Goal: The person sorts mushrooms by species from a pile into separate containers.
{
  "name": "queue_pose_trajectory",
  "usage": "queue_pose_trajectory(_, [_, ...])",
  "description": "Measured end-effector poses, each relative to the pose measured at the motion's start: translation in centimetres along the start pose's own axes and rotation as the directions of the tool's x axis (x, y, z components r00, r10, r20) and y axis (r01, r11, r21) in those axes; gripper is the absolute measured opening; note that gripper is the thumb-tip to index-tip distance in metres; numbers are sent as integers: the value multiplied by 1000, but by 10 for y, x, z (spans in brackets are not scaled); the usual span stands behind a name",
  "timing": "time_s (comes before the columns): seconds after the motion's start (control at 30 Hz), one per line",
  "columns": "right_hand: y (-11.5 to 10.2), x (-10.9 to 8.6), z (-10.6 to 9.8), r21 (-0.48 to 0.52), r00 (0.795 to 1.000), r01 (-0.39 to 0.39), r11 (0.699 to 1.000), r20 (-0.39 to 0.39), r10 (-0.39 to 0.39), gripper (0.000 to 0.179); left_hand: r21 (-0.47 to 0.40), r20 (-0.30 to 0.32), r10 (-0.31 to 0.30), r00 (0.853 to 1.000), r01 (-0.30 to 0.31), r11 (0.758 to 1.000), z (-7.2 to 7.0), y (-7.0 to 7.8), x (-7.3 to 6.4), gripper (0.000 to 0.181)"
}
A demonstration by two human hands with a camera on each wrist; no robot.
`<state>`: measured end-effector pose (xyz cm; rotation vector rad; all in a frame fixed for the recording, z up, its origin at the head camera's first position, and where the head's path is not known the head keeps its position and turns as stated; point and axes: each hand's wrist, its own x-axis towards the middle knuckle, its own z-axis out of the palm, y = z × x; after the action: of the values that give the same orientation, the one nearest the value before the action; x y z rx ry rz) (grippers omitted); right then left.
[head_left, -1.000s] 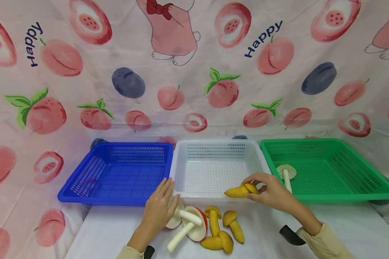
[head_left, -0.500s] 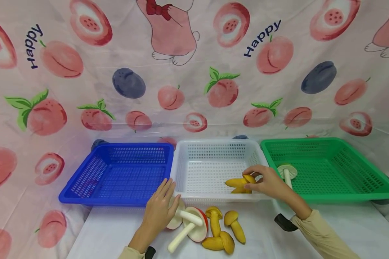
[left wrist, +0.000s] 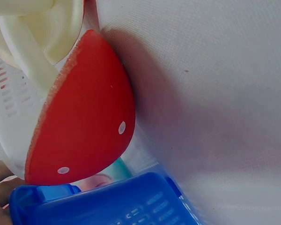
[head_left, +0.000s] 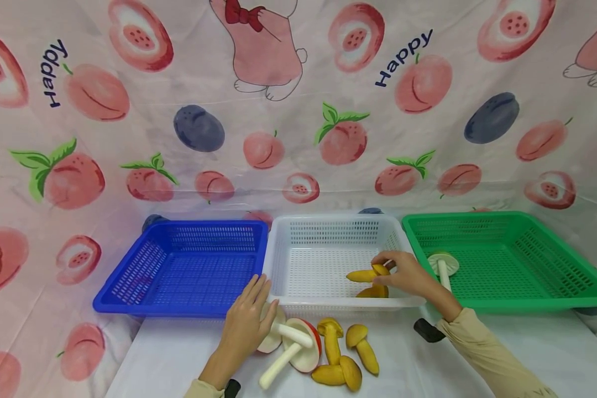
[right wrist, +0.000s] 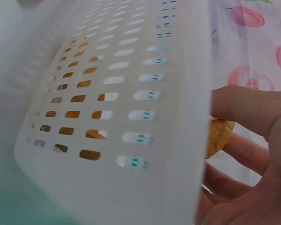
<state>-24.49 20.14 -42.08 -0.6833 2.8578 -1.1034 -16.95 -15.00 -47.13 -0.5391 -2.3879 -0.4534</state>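
My right hand [head_left: 402, 272] reaches over the front right of the white basket [head_left: 338, 302] and pinches a yellow toy mushroom [head_left: 362, 276] by its cap. Beneath it, a second yellow mushroom [head_left: 370, 293] lies in the basket, partly hidden by the front rim. In the right wrist view, fingers curl around the yellow cap [right wrist: 220, 136] behind the basket wall. My left hand [head_left: 246, 320] lies with extended fingers by the near corners of the blue and white baskets. Beside it are two red-capped mushrooms with white stems; one shows its red cap [left wrist: 86, 117] in the left wrist view.
Three yellow mushrooms, one of them upright-looking [head_left: 331, 340], lie on the white cloth before the white basket. The blue basket [head_left: 179, 312] stands left. At right, the green basket [head_left: 517, 304] holds a white-stemmed mushroom [head_left: 444, 267]. A fruit-print curtain hangs behind.
My right hand has carried its yellow mushroom from the white basket's front rim back and down into the basket, above the other one. The left hand stays nearly still.
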Motion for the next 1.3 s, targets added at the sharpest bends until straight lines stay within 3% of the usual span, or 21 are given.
queue_pose_trajectory(0.27, [3, 9, 6, 14, 999, -34, 999, 31, 34, 27, -1, 9, -4, 1000, 4, 1000, 1, 0, 0, 46])
queue_pose_trajectory(0.63, [13, 22, 17, -43, 997, -80, 996, 20, 81, 30, -2, 31, -15, 999, 15, 1000, 1, -1, -1, 46])
queue_pose_trajectory(0.9, [18, 30, 22, -77, 992, -126, 989, 20, 128, 33, 3, 10, -6, 1000, 6, 1000, 0, -1, 0, 46])
queue_pose_trajectory(1.3, [25, 33, 27, -106, 994, -91, 990, 45, 96, 27, 12, -25, 13, 1000, -12, 1000, 2, -1, 0, 45])
